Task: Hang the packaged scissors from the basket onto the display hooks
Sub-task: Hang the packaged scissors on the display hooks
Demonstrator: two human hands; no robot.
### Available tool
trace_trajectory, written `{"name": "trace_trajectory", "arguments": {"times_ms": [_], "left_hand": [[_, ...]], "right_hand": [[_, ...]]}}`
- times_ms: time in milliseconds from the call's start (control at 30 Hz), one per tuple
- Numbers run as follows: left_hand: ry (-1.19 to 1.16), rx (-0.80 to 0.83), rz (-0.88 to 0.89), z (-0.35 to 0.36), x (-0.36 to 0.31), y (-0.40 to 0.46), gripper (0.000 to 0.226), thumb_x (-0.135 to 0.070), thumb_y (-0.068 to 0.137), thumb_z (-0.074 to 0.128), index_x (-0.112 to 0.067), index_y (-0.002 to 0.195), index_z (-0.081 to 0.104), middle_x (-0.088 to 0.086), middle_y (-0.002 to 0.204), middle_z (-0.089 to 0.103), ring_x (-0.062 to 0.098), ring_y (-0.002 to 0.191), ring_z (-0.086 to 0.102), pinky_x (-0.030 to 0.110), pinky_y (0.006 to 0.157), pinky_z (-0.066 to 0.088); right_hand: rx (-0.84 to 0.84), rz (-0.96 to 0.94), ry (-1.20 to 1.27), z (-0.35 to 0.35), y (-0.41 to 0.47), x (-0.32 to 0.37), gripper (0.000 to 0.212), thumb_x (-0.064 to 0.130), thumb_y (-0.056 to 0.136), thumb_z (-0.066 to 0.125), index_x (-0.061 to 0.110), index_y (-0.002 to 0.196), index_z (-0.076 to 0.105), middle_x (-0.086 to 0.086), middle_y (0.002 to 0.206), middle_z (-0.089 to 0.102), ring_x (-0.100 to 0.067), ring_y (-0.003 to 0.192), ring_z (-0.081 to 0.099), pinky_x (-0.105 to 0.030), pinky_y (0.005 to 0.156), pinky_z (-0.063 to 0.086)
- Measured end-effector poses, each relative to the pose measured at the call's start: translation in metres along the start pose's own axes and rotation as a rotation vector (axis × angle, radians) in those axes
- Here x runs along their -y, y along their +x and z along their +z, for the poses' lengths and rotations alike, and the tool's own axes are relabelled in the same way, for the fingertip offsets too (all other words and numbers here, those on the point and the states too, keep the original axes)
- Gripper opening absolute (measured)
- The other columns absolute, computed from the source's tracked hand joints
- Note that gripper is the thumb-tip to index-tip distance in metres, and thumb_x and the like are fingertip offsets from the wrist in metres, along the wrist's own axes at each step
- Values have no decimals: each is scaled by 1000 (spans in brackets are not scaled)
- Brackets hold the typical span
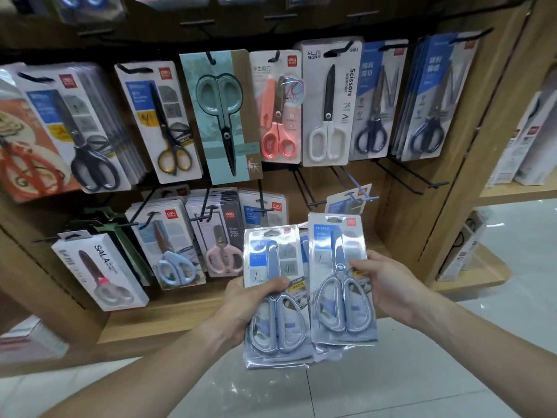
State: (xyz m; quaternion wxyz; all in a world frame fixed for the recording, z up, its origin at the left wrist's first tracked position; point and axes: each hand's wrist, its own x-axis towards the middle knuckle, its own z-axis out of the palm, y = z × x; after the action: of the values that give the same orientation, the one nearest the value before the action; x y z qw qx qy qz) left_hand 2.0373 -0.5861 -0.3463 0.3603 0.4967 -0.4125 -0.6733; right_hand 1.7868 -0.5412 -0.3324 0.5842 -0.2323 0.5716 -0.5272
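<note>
Low centre, left hand [250, 300] grips a stack [275, 297], right hand [388, 285] one pack [340, 279]; loose stack could slip while hooking.

A shop, in its stationery aisle. A wooden display wall [401, 230] fills the view from 9 to 2 o'clock, studded with black wire hooks [407, 179] carrying rows of carded scissors [330, 101], several deep and printed with brand logos. At 3 o'clock a neighbouring shelf [518, 193] holds boxed goods above a pale tiled floor [391, 393].
</note>
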Motion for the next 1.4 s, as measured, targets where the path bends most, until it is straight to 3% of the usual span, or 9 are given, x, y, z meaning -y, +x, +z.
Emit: {"name": "trace_trajectory", "arguments": {"times_ms": [233, 333, 433, 633, 867, 1033, 1233, 1333, 1400], "left_hand": [[14, -44, 9, -3, 1, 3, 35, 1, 78, 86, -3, 111, 75, 20, 101, 80, 39, 92, 79, 53, 88, 63], [23, -50, 7, -4, 1, 6, 35, 1, 78, 86, -3, 111, 75, 20, 102, 80, 40, 94, 78, 57, 91, 62], [48, -45, 16, -4, 3, 8, 37, 2, 78, 86, -3, 113, 75, 19, 101, 80, 39, 93, 79, 57, 90, 62], [67, -48, 21, -9, 5, 10, 35, 3, 78, 85, -3, 112, 76, 17, 100, 81, 36, 90, 80, 49, 81, 65], [40, -57, 21, -9, 2, 9, 38, 2, 78, 86, -4, 114, 75, 19, 102, 80, 40, 94, 78, 58, 90, 62], [-12, -52, 27, -2, -3, 9, 41, 4, 77, 85, -4, 116, 73, 22, 104, 79, 44, 94, 77, 64, 90, 60], [-43, -42, 50, 5, -6, 7, 41, 6, 78, 83, -3, 116, 73, 22, 104, 79, 43, 93, 78, 63, 88, 61], [-60, -49, 51, 6, -7, 7, 40, 6, 78, 83, -3, 116, 74, 22, 105, 79, 44, 96, 77, 64, 90, 60], [-62, -54, 54, 6, -8, 8, 40, 5, 78, 85, -3, 116, 75, 22, 105, 79, 44, 97, 77, 65, 91, 59]], "right_hand": [[-124, -30, -13, -20, 7, 0, 28, 8, 99, 61, 5, 127, 63, -22, 109, 76, -44, 107, 72, -63, 98, 55], [-181, -67, -1, -31, 9, 5, 20, 9, 98, 62, 8, 118, 64, -15, 91, 77, -30, 76, 75, -49, 74, 62], [-215, -109, -18, -40, 11, 9, 16, 10, 99, 63, 10, 114, 61, -13, 98, 79, -27, 78, 78, -41, 63, 61], [-257, -172, 14, -52, 22, 15, 13, 7, 98, 65, 11, 110, 62, -12, 101, 79, -27, 80, 79, -39, 62, 61], [-274, -178, -34, -50, 45, 21, 19, 12, 97, 68, 11, 115, 61, -14, 104, 78, -34, 90, 79, -60, 88, 61], [-272, -159, -105, -45, 68, 23, 14, 12, 97, 71, 8, 108, 64, -15, 98, 78, -31, 83, 79, -53, 84, 63], [-326, -121, -109, -37, 99, 38, 17, 17, 96, 73, 10, 108, 63, -12, 96, 77, -19, 67, 77, -31, 55, 57], [-340, -87, -66, -35, 108, 32, 34, 18, 95, 76, 11, 122, 57, -10, 96, 72, -19, 73, 74, -30, 55, 54], [-429, -84, -76, -35, 113, 28, 56, 19, 90, 82, 10, 137, 52, -13, 111, 70, -25, 88, 72, -36, 69, 59]]}}
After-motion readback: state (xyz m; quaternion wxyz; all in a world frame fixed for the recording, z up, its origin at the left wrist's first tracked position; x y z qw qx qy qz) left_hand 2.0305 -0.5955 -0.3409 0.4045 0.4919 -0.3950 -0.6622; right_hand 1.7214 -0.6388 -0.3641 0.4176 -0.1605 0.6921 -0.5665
